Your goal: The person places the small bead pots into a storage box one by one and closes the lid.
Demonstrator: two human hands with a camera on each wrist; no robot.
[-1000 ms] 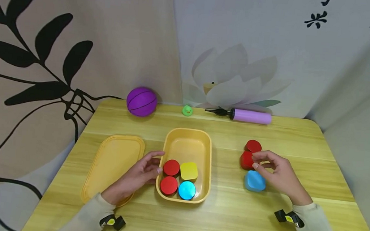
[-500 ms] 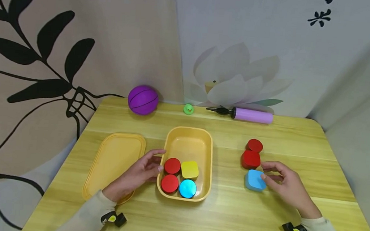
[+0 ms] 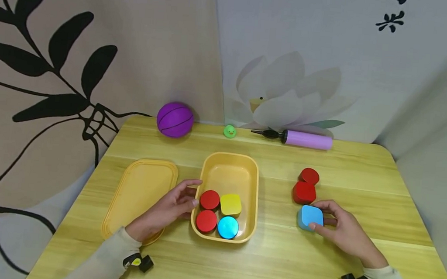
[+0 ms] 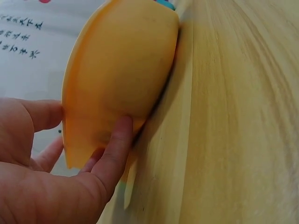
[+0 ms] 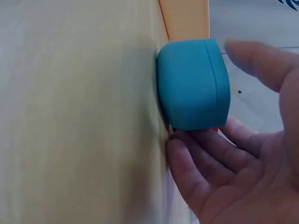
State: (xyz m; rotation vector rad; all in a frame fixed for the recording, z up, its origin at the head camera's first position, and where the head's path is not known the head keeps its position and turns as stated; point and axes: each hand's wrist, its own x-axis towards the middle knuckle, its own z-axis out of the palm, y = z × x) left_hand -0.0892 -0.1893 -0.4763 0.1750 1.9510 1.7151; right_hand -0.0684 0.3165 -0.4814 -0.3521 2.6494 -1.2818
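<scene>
My right hand (image 3: 344,230) is at a small blue rounded-square box (image 3: 310,217) on the table's right side. Its seam line shows in the right wrist view, where the fingers (image 5: 187,170) lie along one side and the thumb stands slightly apart from the opposite side. My left hand (image 3: 168,207) rests its relaxed fingers against the outer wall of a yellow open tray (image 3: 230,155). In the left wrist view, fingertips touch the tray's wall (image 4: 126,60) and rim. Inside the tray sit two red round pieces (image 3: 206,221), a yellow square one (image 3: 231,205) and a blue round one (image 3: 228,227).
Beyond the blue box stand a red square piece (image 3: 303,193) and a red round piece (image 3: 309,176). A yellow lid (image 3: 144,190) lies left of the tray, partly under my left forearm. Along the back are a purple ball (image 3: 175,119), a green duck (image 3: 230,131) and a purple pump (image 3: 308,140).
My right hand has left the red square piece and moved toward me to the blue box, its thumb and fingers now at opposite sides. My left hand stays at the tray.
</scene>
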